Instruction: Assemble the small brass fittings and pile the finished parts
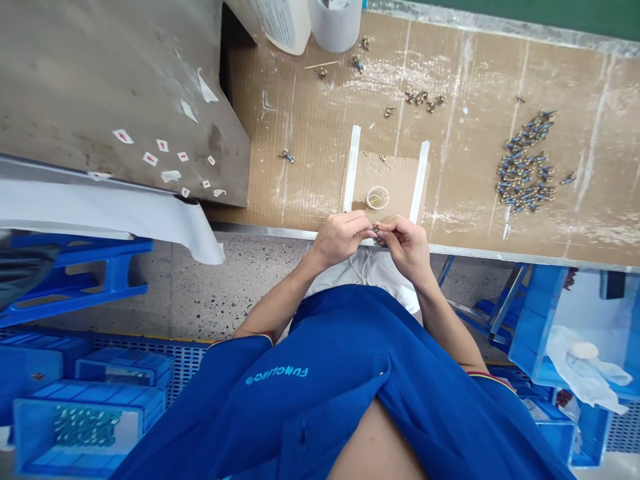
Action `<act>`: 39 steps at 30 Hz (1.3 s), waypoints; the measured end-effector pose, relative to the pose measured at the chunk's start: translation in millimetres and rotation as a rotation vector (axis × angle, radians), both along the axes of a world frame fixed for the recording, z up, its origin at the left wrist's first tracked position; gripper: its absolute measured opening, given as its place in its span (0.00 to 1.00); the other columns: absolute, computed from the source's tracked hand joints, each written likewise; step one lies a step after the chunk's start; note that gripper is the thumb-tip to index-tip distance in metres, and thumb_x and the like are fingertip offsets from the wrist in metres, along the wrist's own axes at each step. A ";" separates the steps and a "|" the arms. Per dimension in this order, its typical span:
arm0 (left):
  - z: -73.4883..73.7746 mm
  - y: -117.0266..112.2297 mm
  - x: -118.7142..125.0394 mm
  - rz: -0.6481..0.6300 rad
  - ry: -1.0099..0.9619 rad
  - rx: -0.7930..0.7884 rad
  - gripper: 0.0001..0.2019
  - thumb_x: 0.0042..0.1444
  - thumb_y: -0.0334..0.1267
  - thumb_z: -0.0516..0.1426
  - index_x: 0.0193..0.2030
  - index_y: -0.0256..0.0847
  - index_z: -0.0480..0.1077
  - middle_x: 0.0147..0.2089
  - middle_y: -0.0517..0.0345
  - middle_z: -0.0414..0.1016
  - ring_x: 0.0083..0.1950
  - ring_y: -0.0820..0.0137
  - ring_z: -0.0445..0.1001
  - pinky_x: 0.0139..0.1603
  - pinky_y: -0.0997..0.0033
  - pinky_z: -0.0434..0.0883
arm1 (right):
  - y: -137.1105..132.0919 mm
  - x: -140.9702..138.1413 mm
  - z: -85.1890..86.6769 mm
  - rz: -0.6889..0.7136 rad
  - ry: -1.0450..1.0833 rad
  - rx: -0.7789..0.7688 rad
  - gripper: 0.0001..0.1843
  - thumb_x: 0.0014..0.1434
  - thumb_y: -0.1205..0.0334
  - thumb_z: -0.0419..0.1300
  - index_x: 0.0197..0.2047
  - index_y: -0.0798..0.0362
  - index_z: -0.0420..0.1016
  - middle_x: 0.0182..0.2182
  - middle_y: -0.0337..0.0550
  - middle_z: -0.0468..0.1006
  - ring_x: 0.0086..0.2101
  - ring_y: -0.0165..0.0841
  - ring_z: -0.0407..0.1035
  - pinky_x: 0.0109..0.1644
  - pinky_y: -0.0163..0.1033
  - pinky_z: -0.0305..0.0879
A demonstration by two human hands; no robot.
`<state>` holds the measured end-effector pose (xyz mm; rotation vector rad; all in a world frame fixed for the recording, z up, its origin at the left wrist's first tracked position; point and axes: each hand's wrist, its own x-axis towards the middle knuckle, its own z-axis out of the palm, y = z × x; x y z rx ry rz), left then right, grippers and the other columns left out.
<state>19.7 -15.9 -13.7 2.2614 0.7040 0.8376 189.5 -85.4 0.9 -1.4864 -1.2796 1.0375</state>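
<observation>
My left hand (340, 239) and my right hand (405, 248) meet just over the metal bench edge (300, 231), their fingertips pinching a small brass fitting (375, 229) that is partly hidden by my fingers. Right in front of them, a small round ring (378, 197) lies on a cardboard patch (385, 180) between two white tape strips. Farther right on the cardboard-covered bench is a heap of brass fittings with blue parts (524, 163). A few bare brass pieces (423, 98) are scattered toward the back.
A grey metal surface (110, 87) with small red-marked paper labels (150, 159) rises at the left. A white cup (335, 23) and a white plastic jug (285, 20) stand at the back. Blue plastic crates (85, 427) and blue stools (75, 280) sit low on the floor.
</observation>
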 end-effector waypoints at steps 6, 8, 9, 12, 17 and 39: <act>0.9 -0.7 0.8 -0.005 -0.040 -0.029 0.20 0.72 0.46 0.50 0.30 0.39 0.68 0.26 0.59 0.70 0.27 0.73 0.68 0.28 0.72 0.61 | -1.5 -3.4 1.4 -0.009 0.012 0.043 0.08 0.63 0.61 0.59 0.31 0.49 0.72 0.27 0.37 0.74 0.27 0.29 0.68 0.33 0.38 0.66; -0.2 -0.8 0.6 0.001 -0.014 -0.022 0.21 0.72 0.48 0.50 0.29 0.39 0.68 0.26 0.58 0.70 0.27 0.72 0.68 0.28 0.71 0.61 | -1.7 -3.6 0.9 -0.013 -0.004 0.061 0.08 0.62 0.62 0.59 0.30 0.49 0.71 0.26 0.37 0.73 0.27 0.29 0.68 0.33 0.38 0.66; -0.6 -0.9 0.6 0.004 -0.006 -0.013 0.22 0.72 0.48 0.50 0.29 0.39 0.68 0.26 0.58 0.70 0.27 0.72 0.67 0.28 0.71 0.60 | -1.6 -3.5 0.5 -0.011 -0.008 0.064 0.09 0.62 0.63 0.59 0.29 0.50 0.71 0.26 0.37 0.73 0.27 0.30 0.68 0.33 0.38 0.66; -1.1 -1.2 0.9 0.013 -0.036 0.011 0.22 0.72 0.48 0.51 0.29 0.38 0.68 0.26 0.59 0.69 0.26 0.73 0.67 0.28 0.72 0.60 | -1.1 -2.3 -0.6 -0.002 0.004 0.044 0.09 0.62 0.62 0.60 0.29 0.50 0.73 0.26 0.37 0.73 0.27 0.30 0.69 0.32 0.38 0.67; -0.4 -1.3 2.4 0.040 -0.125 0.020 0.18 0.70 0.44 0.54 0.31 0.37 0.70 0.27 0.59 0.70 0.27 0.75 0.67 0.29 0.74 0.62 | -0.8 -0.2 -1.2 -0.034 0.124 -0.048 0.11 0.62 0.52 0.65 0.36 0.51 0.79 0.31 0.40 0.80 0.28 0.30 0.73 0.33 0.38 0.74; 1.1 -0.9 0.9 0.033 -0.080 -0.078 0.14 0.71 0.38 0.54 0.33 0.37 0.73 0.28 0.60 0.71 0.28 0.75 0.68 0.30 0.75 0.64 | -2.4 -4.5 -1.2 -0.116 0.162 -0.007 0.06 0.62 0.57 0.65 0.34 0.50 0.78 0.29 0.38 0.78 0.27 0.29 0.72 0.30 0.36 0.70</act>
